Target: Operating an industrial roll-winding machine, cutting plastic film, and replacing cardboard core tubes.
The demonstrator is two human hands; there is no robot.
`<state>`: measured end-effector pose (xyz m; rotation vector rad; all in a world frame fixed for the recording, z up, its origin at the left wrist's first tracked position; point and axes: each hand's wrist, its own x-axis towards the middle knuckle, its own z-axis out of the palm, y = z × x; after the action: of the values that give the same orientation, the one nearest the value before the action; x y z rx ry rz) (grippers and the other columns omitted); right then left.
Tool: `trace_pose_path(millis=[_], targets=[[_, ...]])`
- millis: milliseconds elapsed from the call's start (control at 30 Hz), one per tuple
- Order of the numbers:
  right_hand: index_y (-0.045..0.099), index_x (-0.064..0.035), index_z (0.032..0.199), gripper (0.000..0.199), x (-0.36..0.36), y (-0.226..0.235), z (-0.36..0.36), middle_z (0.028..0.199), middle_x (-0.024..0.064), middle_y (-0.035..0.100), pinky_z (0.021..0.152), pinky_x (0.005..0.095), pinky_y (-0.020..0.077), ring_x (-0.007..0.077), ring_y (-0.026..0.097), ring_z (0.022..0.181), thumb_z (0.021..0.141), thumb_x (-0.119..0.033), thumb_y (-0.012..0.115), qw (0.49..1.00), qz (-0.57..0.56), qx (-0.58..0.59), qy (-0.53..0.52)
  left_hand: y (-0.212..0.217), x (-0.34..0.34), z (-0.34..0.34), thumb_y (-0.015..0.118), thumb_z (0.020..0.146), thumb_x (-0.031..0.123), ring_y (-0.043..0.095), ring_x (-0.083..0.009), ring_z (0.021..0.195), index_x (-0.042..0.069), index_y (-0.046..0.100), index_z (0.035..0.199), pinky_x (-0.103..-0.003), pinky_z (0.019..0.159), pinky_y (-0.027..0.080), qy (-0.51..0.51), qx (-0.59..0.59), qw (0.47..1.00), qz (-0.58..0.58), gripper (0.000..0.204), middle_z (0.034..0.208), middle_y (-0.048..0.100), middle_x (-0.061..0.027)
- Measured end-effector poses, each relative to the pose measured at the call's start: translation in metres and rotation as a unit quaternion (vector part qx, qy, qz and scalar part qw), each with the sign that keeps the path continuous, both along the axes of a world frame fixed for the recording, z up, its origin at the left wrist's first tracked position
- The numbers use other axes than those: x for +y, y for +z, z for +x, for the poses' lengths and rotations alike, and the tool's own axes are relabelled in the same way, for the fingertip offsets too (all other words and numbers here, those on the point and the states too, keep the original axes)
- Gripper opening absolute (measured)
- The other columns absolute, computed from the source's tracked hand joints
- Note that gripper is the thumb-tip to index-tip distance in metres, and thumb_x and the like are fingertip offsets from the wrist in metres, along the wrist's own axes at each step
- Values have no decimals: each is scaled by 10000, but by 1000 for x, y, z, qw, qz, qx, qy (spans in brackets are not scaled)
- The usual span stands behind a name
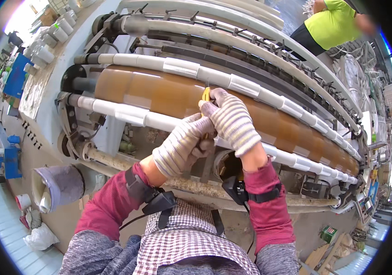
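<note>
Both my hands wear striped knit gloves and meet in front of a long brown tape roll (168,94) on a big machine. My right hand (232,121) is closed on a small yellow cutter (205,95), whose tip touches the brown roll's surface. Just below and to the left, my left hand (182,144) presses against the right hand, fingers curled over it near the white roller (127,114) that runs under the brown roll. Black bands with small devices sit on both my wrists.
More white and grey rollers (182,68) run diagonally above the brown roll. A grey cloth-wrapped tube (60,185) sticks out at lower left. A person in a bright yellow-green shirt (336,23) stands at the machine's far side, top right. Cardboard cores (49,43) stand top left.
</note>
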<state>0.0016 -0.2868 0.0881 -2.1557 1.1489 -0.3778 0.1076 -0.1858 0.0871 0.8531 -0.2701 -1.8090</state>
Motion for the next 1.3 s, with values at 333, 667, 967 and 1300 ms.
trace_pose_path(millis=[333, 667, 967, 1300], targets=[[612, 9, 971, 384, -46, -25, 43, 913, 242, 626, 797, 418, 461, 386, 595, 889, 800, -331, 559, 995, 82, 56, -25, -27, -47, 34, 574, 864, 243, 345, -12, 503, 115, 519, 816, -157, 429, 271, -2, -13, 998, 55, 146, 664, 427, 54], [609, 18, 961, 376, -53, -28, 57, 894, 251, 623, 789, 424, 465, 387, 600, 863, 777, -305, 546, 993, 47, 104, -9, -41, -54, 42, 600, 863, 262, 363, -26, 469, 121, 509, 766, -147, 374, 267, 33, 34, 995, 84, 193, 643, 454, 45], [633, 22, 913, 379, -44, -28, 46, 854, 268, 619, 764, 422, 478, 388, 610, 843, 770, -321, 558, 994, 69, 85, -1, -47, -44, 37, 582, 843, 202, 352, -34, 445, 112, 490, 769, -166, 361, 266, 1, 57, 994, 93, 149, 611, 416, 41], [441, 2, 1266, 463, 143, -36, -97, 918, 93, 616, 752, 255, 455, 140, 561, 840, 912, -277, 546, 807, 351, -433, -197, -21, 79, -87, 598, 742, 133, 438, -19, 536, 69, 528, 1083, -150, 439, 314, -100, -75, 990, 67, 354, 778, 533, 41]])
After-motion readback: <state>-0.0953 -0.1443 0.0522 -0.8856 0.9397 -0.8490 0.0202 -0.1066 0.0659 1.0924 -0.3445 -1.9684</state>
